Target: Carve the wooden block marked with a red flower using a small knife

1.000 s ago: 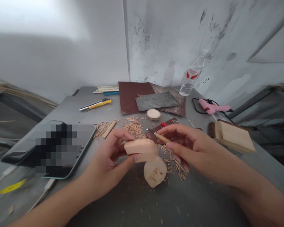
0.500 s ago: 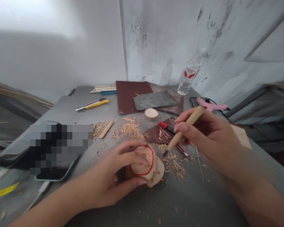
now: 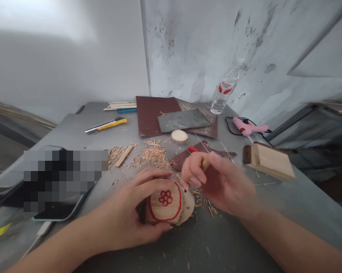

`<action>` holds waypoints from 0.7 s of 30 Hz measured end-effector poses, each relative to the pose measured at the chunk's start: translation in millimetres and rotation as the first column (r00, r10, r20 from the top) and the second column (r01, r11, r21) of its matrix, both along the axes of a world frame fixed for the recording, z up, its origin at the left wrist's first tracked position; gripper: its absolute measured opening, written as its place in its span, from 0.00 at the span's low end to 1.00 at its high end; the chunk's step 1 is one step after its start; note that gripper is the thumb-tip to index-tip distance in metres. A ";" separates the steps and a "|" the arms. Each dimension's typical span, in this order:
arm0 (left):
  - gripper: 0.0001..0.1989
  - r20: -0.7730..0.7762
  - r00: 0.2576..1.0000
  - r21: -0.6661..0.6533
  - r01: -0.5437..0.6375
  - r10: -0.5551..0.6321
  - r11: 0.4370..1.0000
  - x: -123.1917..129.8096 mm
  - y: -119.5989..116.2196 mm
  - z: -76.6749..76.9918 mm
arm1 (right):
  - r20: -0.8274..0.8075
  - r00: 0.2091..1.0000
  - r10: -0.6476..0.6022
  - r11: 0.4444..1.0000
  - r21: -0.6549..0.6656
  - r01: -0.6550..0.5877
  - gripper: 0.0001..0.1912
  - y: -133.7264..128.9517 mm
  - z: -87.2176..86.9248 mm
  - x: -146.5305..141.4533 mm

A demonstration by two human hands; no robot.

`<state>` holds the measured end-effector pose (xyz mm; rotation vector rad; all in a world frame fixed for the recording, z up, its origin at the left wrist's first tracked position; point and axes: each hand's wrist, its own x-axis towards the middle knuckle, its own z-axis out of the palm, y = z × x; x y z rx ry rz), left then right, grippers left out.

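My left hand [image 3: 131, 206] curls round a small pale wooden block [image 3: 173, 209], thumb near me and fingers on the far side. On its upper face are a red flower and a red outline. A thin wood slice [image 3: 188, 206] pokes out beside the block on the right. My right hand [image 3: 216, 182], slightly blurred, is closed round a wooden-handled tool [image 3: 206, 163] just right of the block. Most of the handle is hidden by my fingers, and I cannot make out the tool's tip clearly.
Wood shavings [image 3: 155, 154] litter the grey table. Beyond are a yellow utility knife [image 3: 107, 124], brown sheets [image 3: 149, 113], a grey sheet [image 3: 184, 120] and a round wood slice [image 3: 179, 136]. On the right are a bottle [image 3: 225, 91], a pink glue gun [image 3: 249, 127] and a larger wooden block [image 3: 273, 159]; phones [image 3: 57, 212] lie left.
My right hand has moved left and turned inward, bringing the tool closer to the block. My left fingers have shifted off the block's face, uncovering the red flower.
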<state>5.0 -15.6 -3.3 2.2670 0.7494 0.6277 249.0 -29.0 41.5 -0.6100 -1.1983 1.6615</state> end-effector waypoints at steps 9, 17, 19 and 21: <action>0.34 0.000 0.999 -0.062 -0.033 0.034 0.998 -1.5 -0.2 -0.7 | 0.120 0.987 0.104 0.994 0.026 -0.108 0.22 -2.9 -0.9 2.3; 0.36 0.000 1.000 -0.047 0.007 -0.007 0.999 2.0 -0.2 -4.2 | -0.064 0.991 -0.116 0.990 0.068 0.120 0.26 0.4 -0.6 -16.6; 0.36 0.007 1.000 -0.047 0.015 -0.015 0.999 2.7 -0.1 -6.2 | -0.088 0.983 -0.159 0.983 0.075 0.166 0.27 0.8 -1.5 -21.0; 0.36 0.013 1.000 -0.038 0.012 -0.012 0.999 3.1 0.0 -8.1 | -0.090 0.980 -0.179 0.979 0.083 0.186 0.27 1.5 -2.5 -24.0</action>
